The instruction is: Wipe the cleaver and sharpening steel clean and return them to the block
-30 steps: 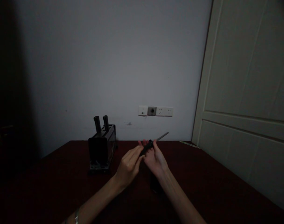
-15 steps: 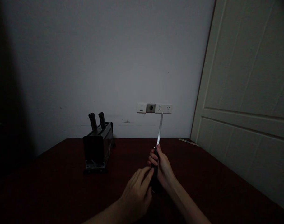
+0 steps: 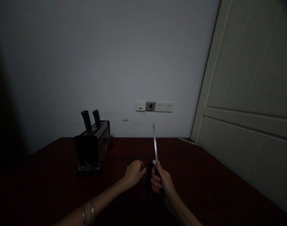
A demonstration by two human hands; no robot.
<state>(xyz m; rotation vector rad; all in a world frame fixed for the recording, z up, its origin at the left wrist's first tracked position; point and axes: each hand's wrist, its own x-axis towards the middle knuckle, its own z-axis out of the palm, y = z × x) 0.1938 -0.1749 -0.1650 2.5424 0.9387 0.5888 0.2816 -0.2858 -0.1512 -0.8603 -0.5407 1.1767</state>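
My right hand (image 3: 163,182) is wrapped round the dark handle of a sharpening steel (image 3: 155,141). The metal rod points up and away from me, tilted slightly left. A dark object (image 3: 150,179) with a pale tip shows just left of that hand; its kind is too dark to tell. My left hand (image 3: 134,172) is beside it, back of the hand up and fingers curled in. I see nothing in the left hand, though its palm is hidden. A knife block (image 3: 92,150) stands to the left, with two black handles (image 3: 91,120) sticking up from it.
The dark red table (image 3: 124,147) reaches back to a pale wall (image 3: 110,62) with a row of sockets (image 3: 163,107). A thin strip (image 3: 188,141) lies near the table's back right corner. A white panelled door (image 3: 247,94) borders the right side.
My left hand has come away from the steel's handle and moved up and left. The right hand and steel have come lower, and the rod now leans left. The view has shifted slightly.
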